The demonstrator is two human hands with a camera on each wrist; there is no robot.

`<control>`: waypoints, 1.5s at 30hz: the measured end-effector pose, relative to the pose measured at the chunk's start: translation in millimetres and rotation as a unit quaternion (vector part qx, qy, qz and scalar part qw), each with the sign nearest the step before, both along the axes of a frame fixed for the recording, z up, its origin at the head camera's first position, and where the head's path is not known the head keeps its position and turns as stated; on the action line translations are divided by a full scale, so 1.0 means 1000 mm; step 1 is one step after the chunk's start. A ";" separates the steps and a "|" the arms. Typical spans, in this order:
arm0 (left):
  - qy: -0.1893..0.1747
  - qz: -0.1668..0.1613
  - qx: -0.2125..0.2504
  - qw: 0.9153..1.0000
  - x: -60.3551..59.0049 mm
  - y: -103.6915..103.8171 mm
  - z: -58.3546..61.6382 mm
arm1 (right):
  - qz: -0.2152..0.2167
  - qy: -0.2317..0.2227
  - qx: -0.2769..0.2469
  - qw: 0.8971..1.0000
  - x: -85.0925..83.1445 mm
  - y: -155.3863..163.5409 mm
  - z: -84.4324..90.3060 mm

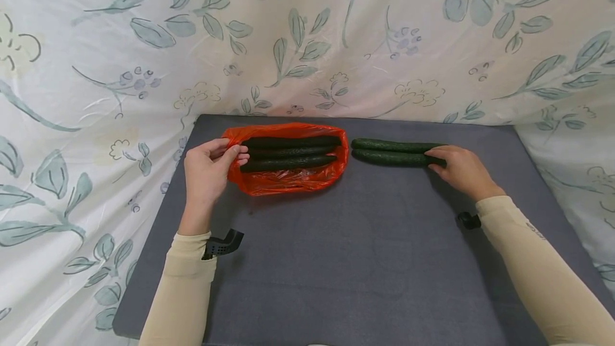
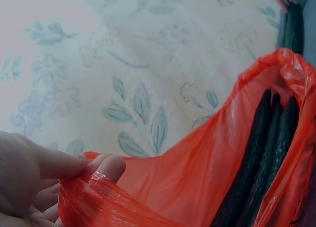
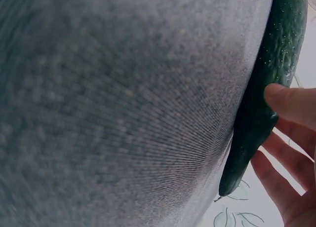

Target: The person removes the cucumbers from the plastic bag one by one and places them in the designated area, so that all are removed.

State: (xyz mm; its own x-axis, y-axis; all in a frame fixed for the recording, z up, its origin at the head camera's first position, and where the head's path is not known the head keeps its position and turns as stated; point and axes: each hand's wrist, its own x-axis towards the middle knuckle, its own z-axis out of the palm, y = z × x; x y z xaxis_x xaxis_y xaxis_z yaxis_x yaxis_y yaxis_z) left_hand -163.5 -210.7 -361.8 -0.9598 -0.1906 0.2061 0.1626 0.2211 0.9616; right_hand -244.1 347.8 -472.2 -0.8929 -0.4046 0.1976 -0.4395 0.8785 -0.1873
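Note:
A red plastic bag (image 1: 283,183) lies open on the table with three dark green cucumbers (image 1: 288,163) side by side inside it. At its left end, my left hand (image 1: 207,167) pinches the bag's rim between thumb and fingers, and the left wrist view shows the film (image 2: 113,197) stretched from that pinch. To the right of the bag, two more cucumbers (image 1: 389,158) lie parallel on the table. Over their right ends is my right hand (image 1: 458,170). In the right wrist view its thumb rests on one cucumber (image 3: 269,74), with the fingers on the far side.
The dark grey table (image 1: 346,260) extends toward me in front of the bag. A floral cloth (image 1: 307,41) hangs along the table's back edge and both sides. A small part of a pale object (image 1: 318,344) shows at the bottom edge of the head view.

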 end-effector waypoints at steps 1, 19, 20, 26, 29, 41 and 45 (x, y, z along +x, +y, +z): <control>0.001 0.000 -0.001 1.000 0.000 0.000 0.000 | 0.000 0.000 0.001 1.000 0.000 0.000 0.000; -0.002 0.002 0.004 1.000 0.000 0.001 0.003 | 0.005 0.014 0.015 1.000 -0.008 -0.003 0.002; -0.002 0.002 0.004 1.000 0.000 0.001 0.003 | 0.005 0.013 0.014 1.000 -0.008 -0.003 0.002; -0.004 -0.002 0.014 1.000 -0.001 0.001 0.005 | -0.005 -0.001 0.013 1.000 -0.007 -0.004 0.002; -0.005 -0.003 0.016 1.000 0.000 0.001 0.006 | -0.008 -0.004 0.013 1.000 -0.007 -0.004 0.002; -0.005 -0.005 0.013 1.000 0.000 0.001 0.006 | -0.015 -0.008 0.005 1.000 -0.006 -0.006 0.002; -0.006 -0.007 0.012 1.000 0.000 0.000 0.006 | -0.017 -0.003 -0.001 1.000 -0.006 -0.007 0.003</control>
